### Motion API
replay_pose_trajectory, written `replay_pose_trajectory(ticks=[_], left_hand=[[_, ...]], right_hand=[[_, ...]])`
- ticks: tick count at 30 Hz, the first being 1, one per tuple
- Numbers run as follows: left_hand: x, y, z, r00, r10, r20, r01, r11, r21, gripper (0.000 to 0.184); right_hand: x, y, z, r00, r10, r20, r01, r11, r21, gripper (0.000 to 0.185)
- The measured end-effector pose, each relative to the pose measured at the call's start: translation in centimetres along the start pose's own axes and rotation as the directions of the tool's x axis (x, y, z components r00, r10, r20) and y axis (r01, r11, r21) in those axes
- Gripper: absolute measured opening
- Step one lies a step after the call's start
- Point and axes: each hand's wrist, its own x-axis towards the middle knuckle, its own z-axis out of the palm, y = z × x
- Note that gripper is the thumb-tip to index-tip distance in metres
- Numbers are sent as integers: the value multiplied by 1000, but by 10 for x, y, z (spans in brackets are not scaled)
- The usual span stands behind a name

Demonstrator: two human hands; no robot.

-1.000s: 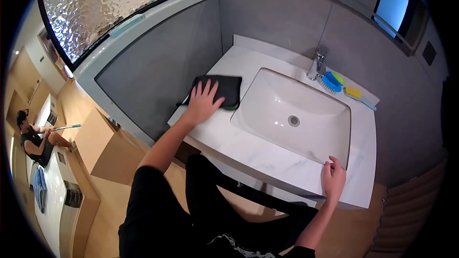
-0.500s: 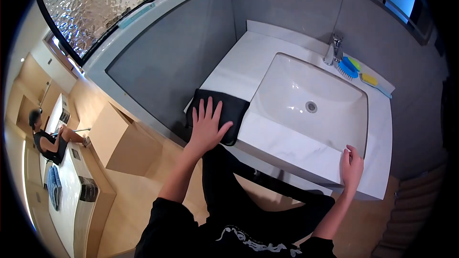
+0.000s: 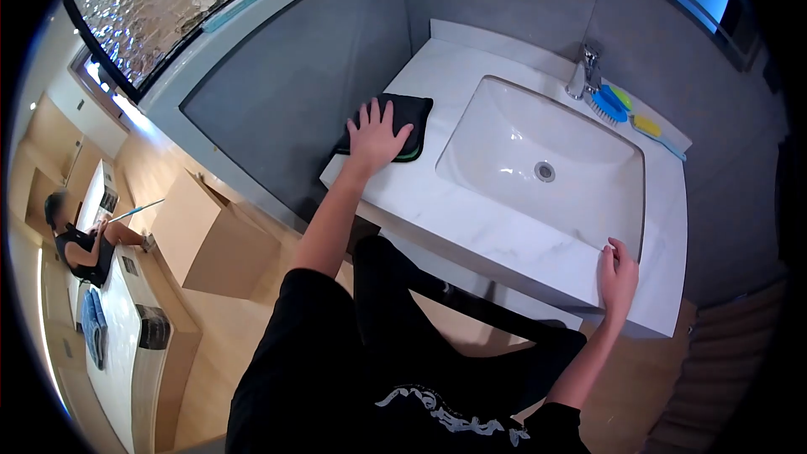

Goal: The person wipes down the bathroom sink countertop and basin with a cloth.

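Observation:
My left hand (image 3: 376, 141) lies flat with fingers spread on a folded black cloth (image 3: 418, 122), which has a green line along its lower edge. The cloth rests on the left part of the white marbled countertop (image 3: 471, 223). At the front right edge of the counter is my right hand (image 3: 618, 276), resting beside the sink's near right corner with its fingers loosely curled. Whether anything is inside those fingers I cannot make out. Between the two hands lies the white sink (image 3: 521, 139), with a round metal drain at its bottom.
A chrome faucet (image 3: 584, 76) stands behind the sink. Beside it lie a blue brush (image 3: 607, 105) and a yellow-headed brush (image 3: 647, 126). A grey partition (image 3: 286, 84) borders the counter's left. Farther left are a cardboard box (image 3: 197, 240) and a seated person (image 3: 80, 240) holding a stick.
My left hand has slid the black cloth away from the counter's front edge, toward the back wall. My right hand stays at the counter's edge. The view has shifted slightly.

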Motion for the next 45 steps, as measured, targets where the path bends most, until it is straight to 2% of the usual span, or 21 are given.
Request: replay_pose_trajectory(ticks=[3,5,10,16,18,20,21,22,25,26,28,30,32,34,35,37,38,40,42,43,45], left_hand=[[-46,-5,-13,993,114,-35,-114,993,3,73],[-82,-6,-24,990,133,-51,-133,991,-4,70],[-169,14,-47,991,102,-84,-108,992,-63,65],[-202,65,-58,993,109,-54,-115,987,-116,65],[-200,84,-56,970,231,-69,-240,955,-175,65],[-196,104,-55,942,327,-73,-335,930,-151,65],[-194,114,-51,930,358,-85,-367,917,-155,65],[-192,127,-48,916,389,-96,-400,903,-160,65],[-186,169,-40,882,461,-97,-471,868,-159,69],[-185,184,-36,879,466,-103,-477,866,-153,70],[-183,207,-28,854,512,-95,-520,834,-185,72],[-182,220,-25,837,544,-51,-541,813,-212,71],[-177,219,-20,808,587,-44,-558,740,-375,67],[-175,206,-37,862,494,-112,-418,568,-709,60],[-176,199,-37,858,500,-114,-424,566,-707,60],[-187,182,-37,901,396,-176,-418,688,-593,45],[-190,172,-39,900,399,-177,-421,685,-594,45],[-194,150,-51,889,427,-166,-400,545,-737,32],[-186,138,-74,946,322,33,-137,492,-860,25],[-179,138,-71,948,281,-151,-273,470,-839,22],[-166,141,-76,935,291,-200,-336,559,-758,21]], right_hand=[[-2,0,-2,1000,26,9,-26,999,27,27],[-2,1,0,999,-37,-28,36,999,-36,27],[-1,-9,-4,1000,15,-1,-15,1000,15,27],[0,2,2,1000,-18,-2,17,999,-36,27],[2,3,-2,999,-42,10,43,996,-73,28],[-2,-7,-5,999,41,-7,-40,993,110,26],[-4,-6,-3,997,-8,-79,25,976,214,24],[-6,-7,-5,996,-1,-92,19,979,202,24],[-14,-15,-4,961,-48,-271,153,912,381,18],[-23,-32,-2,960,18,-279,113,889,445,18],[-42,-67,7,976,-87,-198,173,864,473,21],[-53,-107,22,975,-192,-116,222,761,610,25],[-48,-135,40,961,-264,-76,246,705,665,31],[-38,-150,58,989,-146,-39,131,706,696,33],[-31,-148,65,989,-142,-45,133,704,697,33],[-19,-142,81,977,-184,-106,212,878,428,35],[-20,-139,87,977,-181,-108,211,880,426,35],[-26,-132,97,943,-318,95,325,943,-68,41],[-32,-127,96,932,-348,101,358,928,-105,46],[-35,-128,92,922,-377,94,386,913,-131,46],[-39,-126,81,914,-388,115,403,901,-159,51]])
